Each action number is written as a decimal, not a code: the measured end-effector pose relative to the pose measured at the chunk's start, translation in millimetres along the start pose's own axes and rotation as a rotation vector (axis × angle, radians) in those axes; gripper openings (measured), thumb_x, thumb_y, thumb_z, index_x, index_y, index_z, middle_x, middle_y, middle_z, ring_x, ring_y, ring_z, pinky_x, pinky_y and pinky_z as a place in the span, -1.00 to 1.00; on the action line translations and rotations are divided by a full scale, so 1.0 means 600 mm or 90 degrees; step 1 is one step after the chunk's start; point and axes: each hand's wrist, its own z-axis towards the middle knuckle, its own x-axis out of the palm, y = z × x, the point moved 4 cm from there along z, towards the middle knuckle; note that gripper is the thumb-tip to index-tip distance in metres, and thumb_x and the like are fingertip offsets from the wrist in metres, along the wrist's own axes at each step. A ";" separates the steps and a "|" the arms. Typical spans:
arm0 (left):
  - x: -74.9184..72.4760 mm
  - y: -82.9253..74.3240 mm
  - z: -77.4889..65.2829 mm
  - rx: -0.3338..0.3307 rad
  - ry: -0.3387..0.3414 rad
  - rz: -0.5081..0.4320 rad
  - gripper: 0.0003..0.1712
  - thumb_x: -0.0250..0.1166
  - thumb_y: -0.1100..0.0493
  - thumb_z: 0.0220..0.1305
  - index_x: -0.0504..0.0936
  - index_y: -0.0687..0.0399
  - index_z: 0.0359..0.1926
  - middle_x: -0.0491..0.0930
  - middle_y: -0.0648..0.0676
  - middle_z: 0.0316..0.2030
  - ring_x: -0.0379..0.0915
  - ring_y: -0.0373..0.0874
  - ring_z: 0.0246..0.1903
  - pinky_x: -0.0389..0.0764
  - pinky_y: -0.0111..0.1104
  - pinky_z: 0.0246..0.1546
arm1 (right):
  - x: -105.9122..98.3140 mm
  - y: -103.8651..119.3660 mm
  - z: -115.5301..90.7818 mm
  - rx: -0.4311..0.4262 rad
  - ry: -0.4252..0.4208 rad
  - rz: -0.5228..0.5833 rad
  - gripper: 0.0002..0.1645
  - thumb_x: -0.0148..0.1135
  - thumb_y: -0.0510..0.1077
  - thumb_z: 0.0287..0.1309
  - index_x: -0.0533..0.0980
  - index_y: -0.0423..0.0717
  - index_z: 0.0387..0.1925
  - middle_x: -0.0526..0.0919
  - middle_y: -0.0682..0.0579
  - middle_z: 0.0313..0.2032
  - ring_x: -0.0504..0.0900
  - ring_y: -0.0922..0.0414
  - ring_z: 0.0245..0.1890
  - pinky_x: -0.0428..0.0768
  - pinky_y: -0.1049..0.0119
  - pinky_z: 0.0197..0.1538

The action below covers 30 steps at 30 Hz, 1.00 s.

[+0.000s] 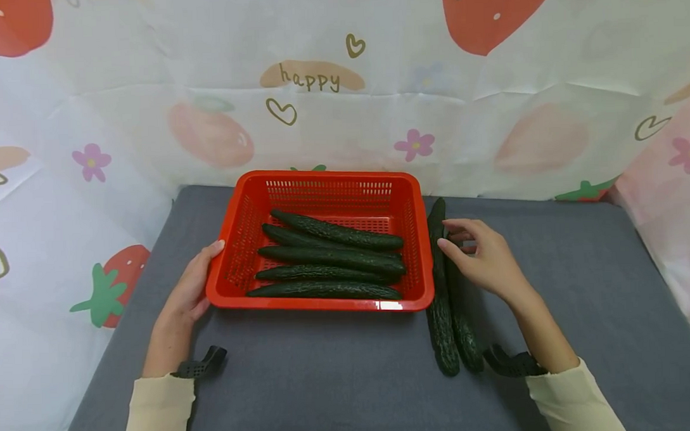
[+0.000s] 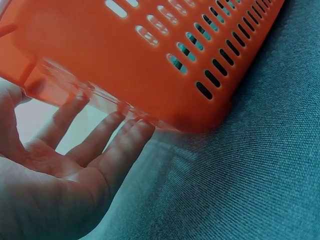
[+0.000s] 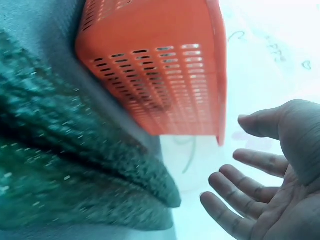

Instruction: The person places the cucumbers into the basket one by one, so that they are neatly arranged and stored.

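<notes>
A red plastic basket (image 1: pixel 325 303) with slotted walls stands on the grey cloth, and several dark green cucumbers (image 1: pixel 329 257) lie crosswise in it. My left hand (image 1: pixel 189 285) grips the basket's left side, thumb on the rim; the left wrist view shows its fingertips (image 2: pixel 145 127) against the outer wall. Two more cucumbers (image 1: pixel 443 326) lie side by side, lengthwise, along the basket's right side. My right hand (image 1: pixel 483 258) hovers over their upper part with relaxed, spread fingers. In the right wrist view that hand (image 3: pixel 265 185) holds nothing, apart from the cucumbers (image 3: pixel 85 165).
A grey cloth (image 1: pixel 328 381) covers the table. Behind and at both sides hangs a white printed sheet (image 1: pixel 431 66) with strawberries, flowers and hearts, close behind the basket's far rim. Dark wrist bands (image 1: pixel 512 364) sit by both sleeve cuffs.
</notes>
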 end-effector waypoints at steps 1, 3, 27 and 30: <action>0.000 0.000 0.001 -0.001 0.001 -0.001 -0.68 0.03 -0.19 0.65 0.44 -0.15 0.16 0.73 -0.22 -0.14 0.70 -0.37 -0.19 0.75 -0.51 -0.10 | 0.000 -0.004 -0.004 0.009 0.000 0.001 -0.41 0.23 -0.02 0.53 0.44 -0.21 0.43 0.54 -0.32 0.32 0.63 -0.27 0.22 0.65 -0.27 0.25; 0.001 -0.001 0.002 -0.001 0.003 0.001 -0.67 0.03 -0.19 0.65 0.43 -0.16 0.17 0.73 -0.22 -0.14 0.71 -0.37 -0.19 0.75 -0.51 -0.10 | 0.001 -0.013 -0.011 0.024 0.002 0.004 -0.39 0.22 0.00 0.54 0.43 -0.22 0.44 0.53 -0.32 0.33 0.63 -0.28 0.23 0.65 -0.27 0.26; 0.002 0.003 0.000 0.020 0.024 -0.006 -0.70 0.00 -0.16 0.67 0.44 -0.14 0.16 0.76 -0.20 -0.14 0.74 -0.35 -0.21 0.76 -0.50 -0.11 | 0.038 -0.097 -0.071 0.167 0.077 -0.059 -0.18 0.18 0.18 0.53 0.35 -0.42 0.44 0.60 -0.42 0.19 0.71 -0.26 0.08 0.73 -0.09 -0.03; 0.002 0.002 0.000 0.018 0.012 -0.006 -0.69 0.01 -0.17 0.66 0.46 -0.15 0.15 0.75 -0.20 -0.14 0.73 -0.36 -0.21 0.76 -0.50 -0.11 | 0.045 -0.098 -0.073 0.166 0.087 -0.053 -0.20 0.18 0.18 0.53 0.38 -0.41 0.42 0.61 -0.42 0.19 0.71 -0.25 0.08 0.75 -0.06 -0.04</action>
